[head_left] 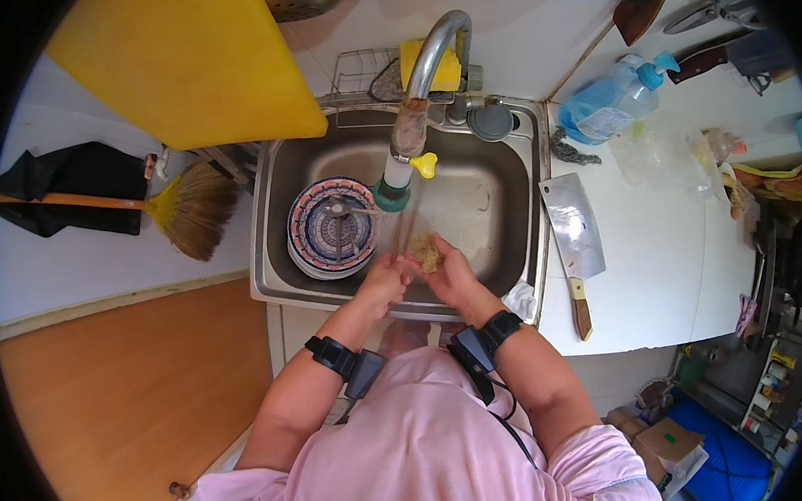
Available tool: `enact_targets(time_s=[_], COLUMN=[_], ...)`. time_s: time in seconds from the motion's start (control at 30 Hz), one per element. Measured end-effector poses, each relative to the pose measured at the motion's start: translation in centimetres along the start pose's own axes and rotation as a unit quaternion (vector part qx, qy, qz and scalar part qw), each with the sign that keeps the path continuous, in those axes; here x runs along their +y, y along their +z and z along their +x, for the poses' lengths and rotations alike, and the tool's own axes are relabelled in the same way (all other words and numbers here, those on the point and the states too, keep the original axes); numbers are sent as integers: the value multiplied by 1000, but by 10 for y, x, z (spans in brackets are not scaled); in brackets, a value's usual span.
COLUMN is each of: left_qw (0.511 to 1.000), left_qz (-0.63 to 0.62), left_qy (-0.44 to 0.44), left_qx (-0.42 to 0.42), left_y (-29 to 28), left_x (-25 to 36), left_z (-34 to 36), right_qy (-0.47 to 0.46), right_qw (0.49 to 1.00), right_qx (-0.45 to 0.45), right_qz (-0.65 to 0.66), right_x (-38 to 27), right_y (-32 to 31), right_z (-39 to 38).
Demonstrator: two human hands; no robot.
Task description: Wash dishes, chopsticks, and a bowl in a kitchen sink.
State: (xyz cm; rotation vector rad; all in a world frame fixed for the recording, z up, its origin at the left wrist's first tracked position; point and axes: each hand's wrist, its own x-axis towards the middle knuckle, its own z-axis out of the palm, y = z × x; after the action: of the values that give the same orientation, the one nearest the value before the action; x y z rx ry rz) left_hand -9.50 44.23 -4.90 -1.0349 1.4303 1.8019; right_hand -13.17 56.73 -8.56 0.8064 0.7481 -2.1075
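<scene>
- A home kitchen, seen from above at the washing-up spot.
- A steel sink is set into a white counter, with a curved tap over it.
- A stack of patterned plates lies in the sink.
- A cleaver with a wooden handle lies on the counter beside the sink.
- A blue soap bottle and a yellow sponge sit near the tap.
- A yellow cutting board lies left of the sink.
- A straw broom leans by a wooden floor.
</scene>
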Motion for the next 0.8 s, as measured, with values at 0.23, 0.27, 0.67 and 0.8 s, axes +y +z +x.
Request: enact_targets(time_s=[0.23, 0.27, 0.67, 0.8], left_qw=[840, 840, 987, 977], left_qz=[373, 373, 119, 56], left_qy=[370, 370, -40, -132], left_qx=[136, 138, -104, -157], left_y=[-30, -39, -44, -36], left_x=[-28, -30, 15, 13], left_z=[39, 41, -17, 8], right_qy=[1, 2, -138, -32], right_qw=[997, 997, 987, 992], right_qx=[79, 78, 29, -39], right_qz=[1, 0, 77, 115], right_x=[22, 18, -18, 12], right_y=[53, 55, -29, 12], right_z=[25, 32, 65, 36])
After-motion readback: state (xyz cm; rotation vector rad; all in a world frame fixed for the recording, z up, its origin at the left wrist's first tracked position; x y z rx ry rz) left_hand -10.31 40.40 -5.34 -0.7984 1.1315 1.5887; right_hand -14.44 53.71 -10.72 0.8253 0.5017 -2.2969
